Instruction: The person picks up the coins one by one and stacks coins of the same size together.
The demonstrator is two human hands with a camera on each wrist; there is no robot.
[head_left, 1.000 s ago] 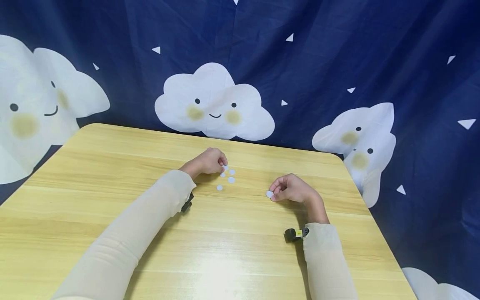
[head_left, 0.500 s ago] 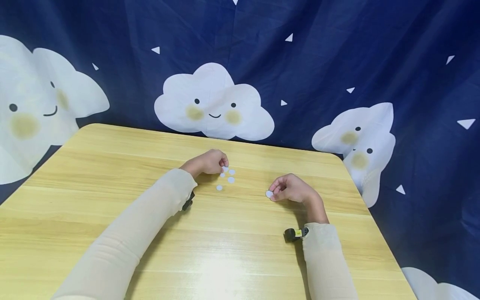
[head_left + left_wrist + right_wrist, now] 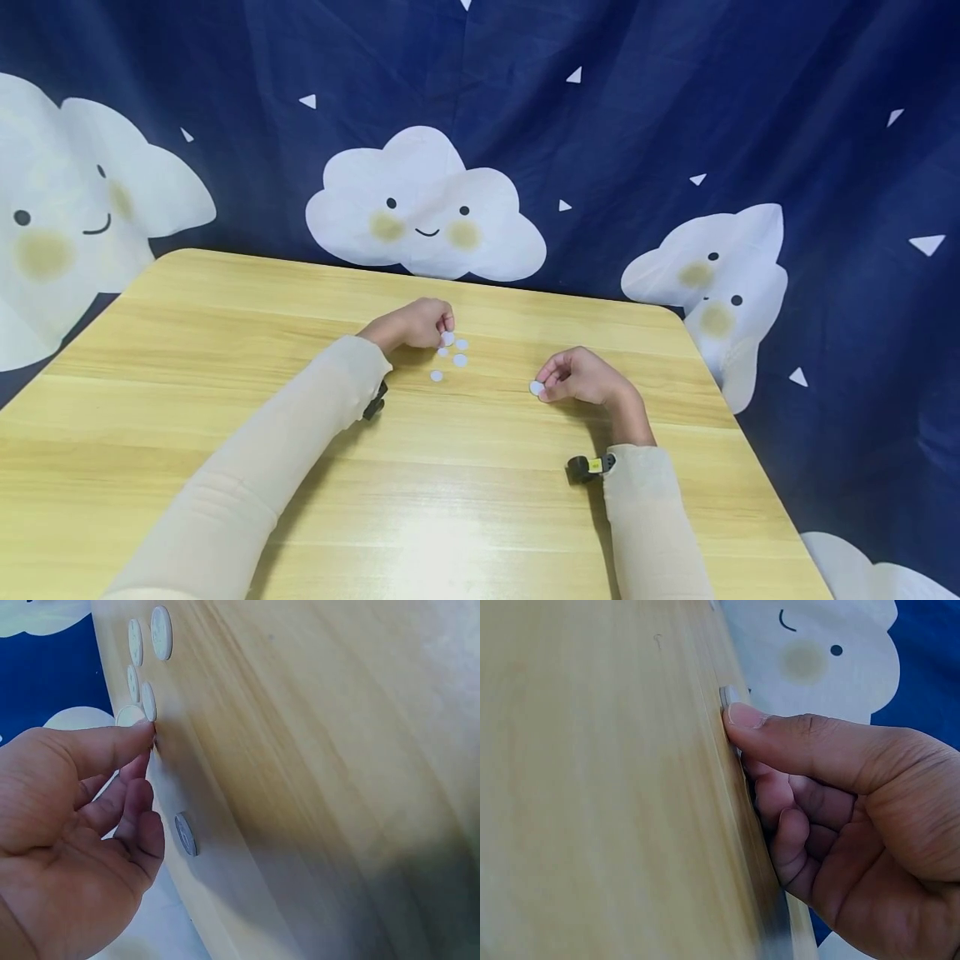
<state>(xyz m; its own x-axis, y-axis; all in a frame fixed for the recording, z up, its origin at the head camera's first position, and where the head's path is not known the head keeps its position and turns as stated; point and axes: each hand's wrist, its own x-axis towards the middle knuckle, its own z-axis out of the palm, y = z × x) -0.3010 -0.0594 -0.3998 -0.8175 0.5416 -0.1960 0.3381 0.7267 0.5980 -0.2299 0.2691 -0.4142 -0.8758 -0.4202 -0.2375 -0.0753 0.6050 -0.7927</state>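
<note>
The right hand (image 3: 585, 377) pinches one coin (image 3: 536, 388) well right of the loose coins (image 3: 461, 361), just beside which the left hand (image 3: 422, 323) pinches another coin (image 3: 447, 338).

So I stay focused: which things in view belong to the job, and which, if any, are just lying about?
Likely in the job:
coin in left hand
coin in right hand
loose coins near left hand

Just setting or worn gear:
table
backdrop
wrist cameras

Table (image 3: 480, 450): smooth wood-grain surface, glossy, with glare toward 6 o'clock. Coins (image 3: 461, 360): silvery metal, pale and reflective. Backdrop (image 3: 645, 125) at 12 o'clock: creased cloth. Sleeves (image 3: 247, 475): matt, wrinkled cloth. Wrist cameras (image 3: 578, 470): black, plastic-looking casings.
</note>
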